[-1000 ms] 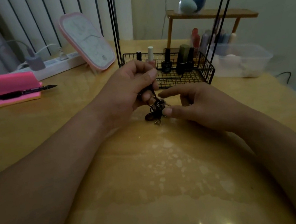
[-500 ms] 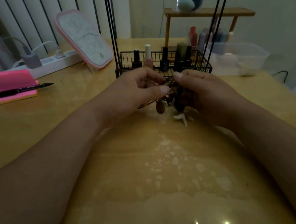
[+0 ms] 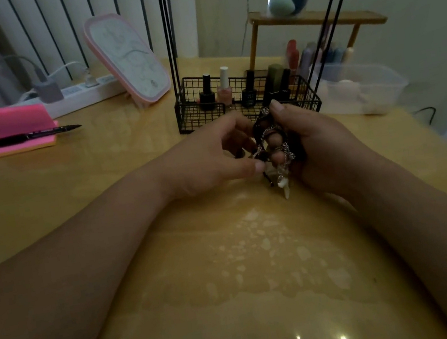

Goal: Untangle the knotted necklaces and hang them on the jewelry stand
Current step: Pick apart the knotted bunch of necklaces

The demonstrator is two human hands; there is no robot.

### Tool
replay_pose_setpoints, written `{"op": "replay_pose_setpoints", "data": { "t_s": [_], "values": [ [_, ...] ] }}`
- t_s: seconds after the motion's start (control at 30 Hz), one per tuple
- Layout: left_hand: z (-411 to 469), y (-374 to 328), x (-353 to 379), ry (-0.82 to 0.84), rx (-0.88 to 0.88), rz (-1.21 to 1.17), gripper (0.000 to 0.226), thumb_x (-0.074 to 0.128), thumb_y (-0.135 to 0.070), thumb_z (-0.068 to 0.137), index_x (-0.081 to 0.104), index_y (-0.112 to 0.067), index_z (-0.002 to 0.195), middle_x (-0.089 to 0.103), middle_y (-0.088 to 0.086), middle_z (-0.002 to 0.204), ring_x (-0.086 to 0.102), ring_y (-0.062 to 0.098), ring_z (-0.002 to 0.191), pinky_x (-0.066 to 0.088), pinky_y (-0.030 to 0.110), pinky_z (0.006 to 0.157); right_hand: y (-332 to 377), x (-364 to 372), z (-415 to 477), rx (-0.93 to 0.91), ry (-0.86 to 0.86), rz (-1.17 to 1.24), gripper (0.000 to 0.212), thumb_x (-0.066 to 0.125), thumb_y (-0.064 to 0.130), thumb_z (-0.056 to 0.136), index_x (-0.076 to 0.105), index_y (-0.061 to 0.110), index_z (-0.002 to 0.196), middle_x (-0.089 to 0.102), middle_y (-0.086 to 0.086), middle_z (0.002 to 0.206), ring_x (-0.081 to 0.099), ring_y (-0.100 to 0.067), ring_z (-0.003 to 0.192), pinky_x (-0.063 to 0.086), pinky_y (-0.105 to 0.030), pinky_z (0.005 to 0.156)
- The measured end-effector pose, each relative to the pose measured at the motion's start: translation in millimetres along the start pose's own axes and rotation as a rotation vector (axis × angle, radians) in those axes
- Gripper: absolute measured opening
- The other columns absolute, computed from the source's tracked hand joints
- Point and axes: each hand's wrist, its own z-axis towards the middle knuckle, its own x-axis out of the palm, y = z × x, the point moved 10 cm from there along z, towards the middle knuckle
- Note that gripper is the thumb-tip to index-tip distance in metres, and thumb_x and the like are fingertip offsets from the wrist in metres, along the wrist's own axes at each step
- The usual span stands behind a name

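A wide yellow wooden table [image 3: 102,188] fills the view, dimly lit, with two bare forearms reaching in from the near edge to meet above its middle. Beyond the grip stands a black wire basket [image 3: 193,112] of nail polish bottles, with thin black rods [image 3: 167,31] rising from it that may belong to the jewelry stand, though no hooks or arms show. Far to the left of the grip lie a pink notepad [image 3: 10,127] with a pen [image 3: 27,137] across it and a leaning pink-framed mirror [image 3: 128,58]. The right hand [image 3: 324,147] is curled closed around the knotted necklaces [image 3: 272,144], with silvery chain and dark cord looped over its fingers [image 3: 275,140] and the thumb pressing the top of the bundle. The left hand [image 3: 214,156] sits just beside it, half open, its thumb and fingertips reaching toward the knot; whether they pinch a strand cannot be told. A pale pendant [image 3: 283,186] dangles below the grip, just above the table. The bundle appears fully tangled, so nothing is ready to hang. Risks from here: pulling a loop wound round the fingers would likely tighten the knot, a sharp tug could snap the thin chain, and the swinging pendant could snag another strand.
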Motion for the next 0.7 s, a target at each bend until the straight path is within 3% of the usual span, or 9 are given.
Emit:
{"op": "replay_pose_setpoints", "data": {
  "t_s": [0.1, 0.2, 0.3, 0.37, 0.5, 0.6, 0.7],
  "values": [
    [-1, -1, 2, -0.009, 0.007, -0.04, 0.041, 0.082, -0.028, 0.088, 0.061, -0.032, 0.124, 0.073, -0.005, 0.105, 0.069, 0.004, 0.095, 0.053, 0.013, 0.08, -1, 2, 1, -0.005, 0.041, -0.036, 0.026, 0.047, 0.036, 0.109, 0.06, 0.014, 0.116, 0.051, -0.001, 0.069, 0.043, -0.012, 0.049, 0.036, -0.024, 0.049],
    [0, -2, 0, -0.03, 0.014, -0.016, 0.02, 0.077, -0.026, 0.092, 0.07, -0.022, 0.11, 0.075, 0.0, 0.102, 0.07, 0.016, 0.097, 0.057, 0.032, 0.089, 0, 0, 3, -0.021, 0.046, -0.071, 0.025, 0.047, 0.036, 0.109, 0.061, 0.015, 0.115, 0.052, -0.001, 0.071, 0.038, -0.011, 0.047, 0.031, -0.022, 0.047],
    [1, 0, -9, -0.093, 0.017, 0.001, 0.003, 0.072, -0.022, 0.096, 0.069, -0.022, 0.095, 0.074, 0.0, 0.096, 0.071, 0.017, 0.094, 0.058, 0.043, 0.091, 0, -1, 5, -0.021, 0.042, -0.072, 0.023, 0.049, 0.034, 0.109, 0.061, 0.016, 0.114, 0.053, -0.002, 0.072, 0.037, -0.011, 0.048, 0.03, -0.022, 0.047],
    [2, 3, -13, -0.118, -0.005, -0.077, 0.004, 0.067, -0.015, 0.098, 0.065, -0.018, 0.096, 0.076, 0.002, 0.096, 0.073, 0.015, 0.095, 0.059, 0.043, 0.093, -1, -3, 5, -0.014, 0.03, -0.076, 0.021, 0.051, 0.034, 0.108, 0.061, 0.016, 0.114, 0.053, -0.001, 0.074, 0.039, -0.01, 0.049, 0.03, -0.023, 0.049],
    [1, 2, -11, -0.09, -0.032, -0.263, 0.004, 0.058, -0.007, 0.101, 0.056, -0.009, 0.104, 0.079, 0.009, 0.1, 0.076, 0.018, 0.095, 0.059, 0.027, 0.083, 0, -3, 5, -0.017, 0.016, -0.099, 0.013, 0.056, 0.027, 0.105, 0.062, 0.016, 0.109, 0.056, 0.002, 0.077, 0.045, -0.01, 0.053, 0.033, -0.023, 0.05],
    [0, 0, 1, -0.005, -0.04, -0.342, 0.028, 0.069, -0.014, 0.098, 0.056, -0.009, 0.122, 0.078, 0.009, 0.106, 0.076, 0.02, 0.096, 0.059, 0.026, 0.08, 0, -2, 4, -0.02, 0.01, -0.05, 0.005, 0.057, 0.017, 0.103, 0.061, 0.014, 0.102, 0.062, -0.002, 0.081, 0.051, -0.011, 0.056, 0.039, -0.023, 0.05],
    [2, 4, 3, -0.005, -0.041, -0.267, 0.031, 0.076, -0.021, 0.093, 0.061, -0.015, 0.12, 0.077, 0.001, 0.107, 0.074, 0.014, 0.099, 0.058, 0.031, 0.084, 1, -2, 3, -0.023, 0.013, -0.019, 0.005, 0.057, 0.016, 0.102, 0.061, 0.013, 0.103, 0.068, -0.004, 0.086, 0.052, -0.011, 0.056, 0.04, -0.022, 0.051]
  ]
}}
